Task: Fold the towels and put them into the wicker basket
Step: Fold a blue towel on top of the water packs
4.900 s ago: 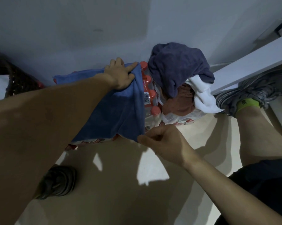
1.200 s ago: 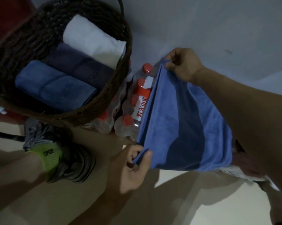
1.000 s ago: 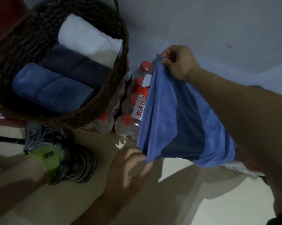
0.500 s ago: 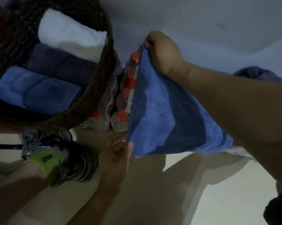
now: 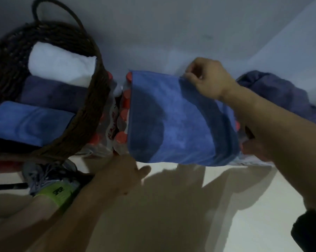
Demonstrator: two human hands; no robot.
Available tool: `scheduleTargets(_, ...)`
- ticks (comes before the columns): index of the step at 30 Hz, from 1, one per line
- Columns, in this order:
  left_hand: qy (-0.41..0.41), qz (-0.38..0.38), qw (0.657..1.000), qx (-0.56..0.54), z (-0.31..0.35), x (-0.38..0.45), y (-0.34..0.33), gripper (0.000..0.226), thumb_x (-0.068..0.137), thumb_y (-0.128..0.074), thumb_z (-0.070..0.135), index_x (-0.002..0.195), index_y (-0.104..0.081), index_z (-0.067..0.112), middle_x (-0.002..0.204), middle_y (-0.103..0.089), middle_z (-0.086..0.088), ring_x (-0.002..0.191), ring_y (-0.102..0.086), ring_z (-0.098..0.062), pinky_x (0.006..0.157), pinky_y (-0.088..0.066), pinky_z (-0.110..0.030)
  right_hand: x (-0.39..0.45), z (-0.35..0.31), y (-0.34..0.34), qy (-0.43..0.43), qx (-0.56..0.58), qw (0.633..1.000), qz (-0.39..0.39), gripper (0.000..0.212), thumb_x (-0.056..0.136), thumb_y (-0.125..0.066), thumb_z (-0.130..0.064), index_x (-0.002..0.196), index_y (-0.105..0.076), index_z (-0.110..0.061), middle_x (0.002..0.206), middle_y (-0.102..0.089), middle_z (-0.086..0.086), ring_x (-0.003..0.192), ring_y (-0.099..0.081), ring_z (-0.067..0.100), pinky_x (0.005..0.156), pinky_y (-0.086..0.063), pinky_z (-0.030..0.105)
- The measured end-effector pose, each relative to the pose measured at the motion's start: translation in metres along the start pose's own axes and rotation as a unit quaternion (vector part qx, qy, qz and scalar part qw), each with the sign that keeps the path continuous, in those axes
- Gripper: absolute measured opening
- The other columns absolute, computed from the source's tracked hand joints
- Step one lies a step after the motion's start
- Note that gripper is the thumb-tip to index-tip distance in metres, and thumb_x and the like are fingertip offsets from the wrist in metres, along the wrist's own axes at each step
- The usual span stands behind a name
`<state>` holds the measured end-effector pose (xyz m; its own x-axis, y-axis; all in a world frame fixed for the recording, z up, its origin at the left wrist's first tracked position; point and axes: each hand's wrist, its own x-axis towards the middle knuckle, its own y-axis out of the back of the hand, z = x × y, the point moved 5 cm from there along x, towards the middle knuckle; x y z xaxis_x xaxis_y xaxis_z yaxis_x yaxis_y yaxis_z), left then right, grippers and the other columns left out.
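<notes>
Pale floor and a grey wall frame the head view, our only one. We take the wicker basket as landmark. It stands against the wall and holds three folded towels side by side: a white towel nearest the wall, a dark purple towel in the middle, a folded blue towel nearest us.

Just right of the basket, touching its side, sit packs of red-capped bottles. Over these packs lies the blue towel now being worked, doubled over, its near edge hanging past the packs toward the floor.

Our right hand, farther right of the basket, pinches the towel's far edge near the wall between thumb and fingers. Our left hand hovers below the towel's near corner, fingers loose, holding nothing. Well right of the basket, a crumpled dark towel heap waits unfolded.

We judge the fold of the blue towel to be in progress. The next move likely calls for the left grip to take the near edge, so both hands can bring the cloth over again before it goes beside the others in the basket.
</notes>
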<state>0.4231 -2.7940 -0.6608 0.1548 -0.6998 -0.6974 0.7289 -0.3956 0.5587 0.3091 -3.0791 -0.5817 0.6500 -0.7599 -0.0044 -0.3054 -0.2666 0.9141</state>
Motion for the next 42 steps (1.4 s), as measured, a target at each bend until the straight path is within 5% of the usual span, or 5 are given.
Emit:
scheduleTargets(7,-0.195,0.417,0.882,-0.104,0.102,0.046,0.099,0.020,0.095,-0.051,0.027,0.089,-0.058,0.010,0.086,-0.062,-0.008,0.076,-0.060,-0.022,0.072,-0.050,-0.032,-0.067,0.100,0.032,-0.186,0.017,0.982,-0.030,0.028,0.094,-0.064,-0.028,0.113,-0.066,-0.009,0.106,-0.072,0.011,0.100,-0.066,0.028,0.084,-0.046,0.027)
scheduleTargets(13,-0.161,0.369,0.903,0.150,0.095,0.113,0.083,0.061,0.100,-0.039,0.032,0.148,-0.026,-0.003,0.155,-0.025,-0.022,0.144,-0.022,-0.033,0.119,-0.019,-0.045,-0.046,0.117,0.007,-0.316,0.026,0.948,-0.015,0.055,0.094,-0.057,-0.049,0.108,-0.066,0.003,0.108,-0.068,0.022,0.097,-0.064,0.038,0.073,-0.047,0.034)
scheduleTargets(28,-0.137,0.347,0.896,0.240,0.094,0.123,0.078,0.062,0.102,-0.023,0.038,0.155,-0.006,0.010,0.160,-0.003,-0.021,0.148,-0.003,-0.031,0.121,-0.001,-0.045,-0.040,0.125,0.005,-0.360,0.226,0.903,0.067,0.021,0.091,-0.064,-0.021,0.098,-0.069,-0.002,0.092,-0.067,0.012,0.084,-0.065,0.026,0.068,-0.050,0.030)
scheduleTargets(33,-0.130,0.335,0.899,0.251,0.091,0.128,0.076,0.064,0.102,-0.020,0.038,0.154,-0.001,0.005,0.160,0.001,-0.022,0.149,0.000,-0.032,0.120,0.000,-0.045,-0.052,0.128,0.001,-0.308,0.151,0.913,0.220,0.012,0.093,-0.061,-0.022,0.093,-0.053,-0.014,0.089,-0.061,0.003,0.082,-0.057,0.021,0.070,-0.036,0.026)
scheduleTargets(42,-0.144,0.313,0.910,0.233,0.093,0.136,0.089,0.064,0.103,-0.031,0.034,0.153,-0.007,0.002,0.159,-0.004,-0.025,0.149,-0.004,-0.033,0.120,-0.002,-0.043,-0.061,0.104,0.007,-0.317,-0.008,0.939,0.132,0.050,0.097,-0.054,-0.040,0.126,-0.041,-0.001,0.132,-0.047,0.022,0.112,-0.055,0.044,0.079,-0.046,0.044)
